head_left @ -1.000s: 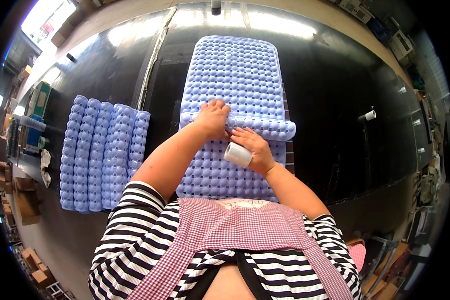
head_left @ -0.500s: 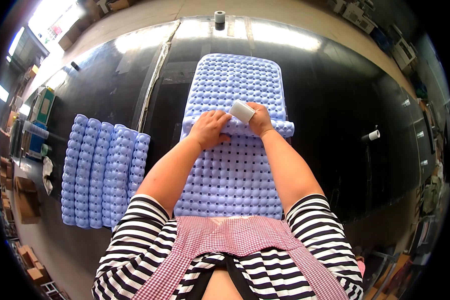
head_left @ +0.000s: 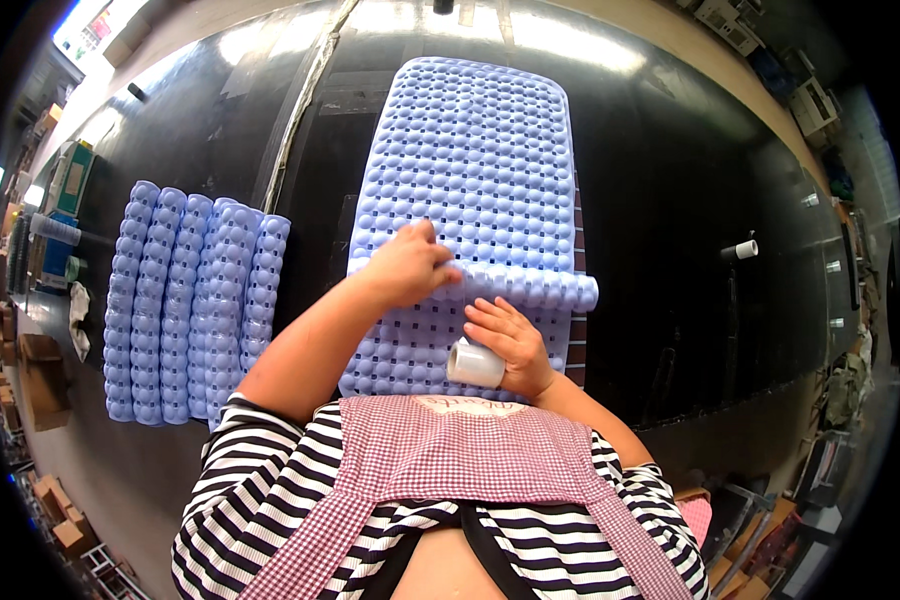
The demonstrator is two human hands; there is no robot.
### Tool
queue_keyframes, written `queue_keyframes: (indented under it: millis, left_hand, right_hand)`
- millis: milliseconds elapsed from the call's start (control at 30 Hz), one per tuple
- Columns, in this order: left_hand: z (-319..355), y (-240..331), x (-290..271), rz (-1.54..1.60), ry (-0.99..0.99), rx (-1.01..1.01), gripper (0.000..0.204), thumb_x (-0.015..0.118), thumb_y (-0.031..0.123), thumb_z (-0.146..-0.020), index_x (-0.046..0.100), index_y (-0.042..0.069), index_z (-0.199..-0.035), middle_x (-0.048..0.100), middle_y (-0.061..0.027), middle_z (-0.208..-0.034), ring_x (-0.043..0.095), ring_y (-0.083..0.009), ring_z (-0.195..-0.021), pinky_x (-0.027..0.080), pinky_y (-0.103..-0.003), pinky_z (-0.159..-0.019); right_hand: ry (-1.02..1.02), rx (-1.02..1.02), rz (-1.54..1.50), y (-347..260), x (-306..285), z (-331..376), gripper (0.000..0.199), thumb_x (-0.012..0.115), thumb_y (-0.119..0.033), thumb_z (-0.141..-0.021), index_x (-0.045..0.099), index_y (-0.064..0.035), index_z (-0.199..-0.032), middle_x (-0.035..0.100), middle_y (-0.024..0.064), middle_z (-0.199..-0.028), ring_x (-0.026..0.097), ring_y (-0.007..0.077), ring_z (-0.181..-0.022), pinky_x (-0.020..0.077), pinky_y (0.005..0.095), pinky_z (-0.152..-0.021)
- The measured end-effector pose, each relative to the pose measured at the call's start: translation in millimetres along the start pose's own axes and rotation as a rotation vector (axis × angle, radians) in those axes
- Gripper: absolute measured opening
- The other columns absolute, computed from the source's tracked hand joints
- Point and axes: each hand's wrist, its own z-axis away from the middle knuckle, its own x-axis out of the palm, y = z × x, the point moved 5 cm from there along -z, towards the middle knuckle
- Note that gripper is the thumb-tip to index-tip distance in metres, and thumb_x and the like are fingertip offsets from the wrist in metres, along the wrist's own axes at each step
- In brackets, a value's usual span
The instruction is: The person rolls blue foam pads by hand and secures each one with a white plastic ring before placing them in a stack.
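Note:
A light-blue bumpy mat (head_left: 470,160) lies lengthwise in front of me, with a rolled section (head_left: 545,288) across it. My left hand (head_left: 410,265) rests at the left part of this roll, fingers curled in a closed grip; whatever is between the fingertips is too small to make out. Nearer to me, my right hand (head_left: 510,345) holds a roll of clear tape (head_left: 475,364) against the thumb side, its other fingers stretched over the mat. The open core of the tape roll faces left.
Several rolled blue mats (head_left: 195,310) stand side by side on the left of the black table (head_left: 660,200). Another white roll (head_left: 746,249) sits on the right. Green and blue boxes (head_left: 70,190) and a white cloth (head_left: 79,320) are at the left edge.
My right hand has drawn the tape roll back toward me, away from the left hand. The rolled section sits nearer to me, with more flat mat showing beyond it. The view has tipped slightly.

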Motion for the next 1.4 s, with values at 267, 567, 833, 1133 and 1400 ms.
queue_keyframes:
  millis: [267,567,833,1133,1400]
  left_hand:
    - [-44.6,-15.5,-35.5,-0.216,0.514,0.078,0.008,0.071,0.018,-0.089,0.071,0.014,-0.097,0.066,-0.0050,-0.105,0.060,-0.0287,-0.108,0.045,-0.044,-0.092]
    - [-27.3,-1.6,19.7,-0.346,0.396,0.186,0.066,0.069,0.021,-0.091,0.047,0.006,-0.151,0.038,-0.0125,-0.162,0.029,-0.0305,-0.154,0.018,-0.053,-0.126]
    - [-122.8,-31.6,-27.9,-0.312,0.234,-0.014,0.072,0.069,0.033,-0.089,0.044,0.008,-0.152,0.046,-0.0130,-0.155,0.039,-0.0286,-0.147,0.022,-0.049,-0.122]
    - [-132.6,-40.6,-37.8,-0.251,0.101,-0.151,0.054,0.076,0.050,-0.085,0.065,0.007,-0.116,0.066,-0.0154,-0.123,0.063,-0.0346,-0.119,0.046,-0.051,-0.099]
    - [112.5,-21.9,-117.6,0.020,0.610,-0.456,0.061,0.080,0.029,-0.085,0.056,0.008,-0.138,0.067,-0.0193,-0.118,0.064,-0.0407,-0.111,0.049,-0.050,-0.091]
  right_hand:
    - [0.116,0.055,0.139,76.9,-1.6,-59.8,0.040,0.077,-0.018,-0.083,0.073,-0.0070,-0.121,0.072,0.0140,-0.127,0.065,0.0315,-0.124,0.0446,0.0465,-0.112]
    - [0.197,0.489,-0.380,192.5,-28.8,-170.3,0.026,0.069,-0.025,-0.092,0.079,-0.0043,-0.103,0.078,0.0084,-0.092,0.069,0.0142,-0.079,0.0541,0.0305,-0.071]
    - [0.227,0.092,0.055,146.7,-26.2,-152.2,0.031,0.073,-0.019,-0.088,0.076,-0.0070,-0.116,0.076,0.0126,-0.112,0.074,0.0231,-0.095,0.0574,0.0337,-0.083]
    - [-0.288,0.359,-0.618,27.0,-10.2,-26.0,0.040,0.075,-0.031,-0.091,0.075,0.0001,-0.116,0.074,0.0159,-0.116,0.071,0.0221,-0.106,0.0581,0.0371,-0.090]
    - [0.210,1.166,-0.032,97.9,-163.0,179.1,0.010,0.059,-0.002,-0.086,0.058,-0.0001,-0.096,0.063,0.0093,-0.084,0.066,0.0177,-0.069,0.0562,0.0304,-0.056]
